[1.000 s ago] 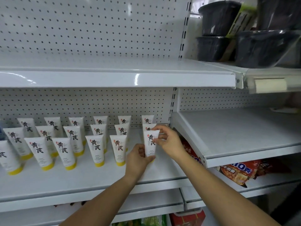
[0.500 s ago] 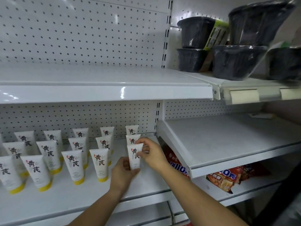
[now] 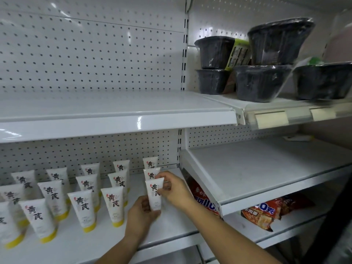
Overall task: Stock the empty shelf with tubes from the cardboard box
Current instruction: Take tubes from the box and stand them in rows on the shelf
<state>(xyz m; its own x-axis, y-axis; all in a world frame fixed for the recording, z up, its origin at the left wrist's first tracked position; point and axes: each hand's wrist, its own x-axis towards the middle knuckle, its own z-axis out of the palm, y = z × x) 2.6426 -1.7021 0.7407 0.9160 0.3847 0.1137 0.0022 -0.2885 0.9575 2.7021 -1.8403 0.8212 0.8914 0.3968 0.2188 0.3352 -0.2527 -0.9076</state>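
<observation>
A white tube (image 3: 154, 196) with black characters stood upright at the shelf's (image 3: 175, 227) right end, beside rows of matching yellow-capped tubes (image 3: 114, 204).

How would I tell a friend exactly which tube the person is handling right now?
Find the lower white shelf on the left, lined with white tubes standing on yellow caps. At the right end of the front row is the one. Unlike its neighbours, this tube is held: the left hand grips its base, and the right hand pinches its top.
</observation>
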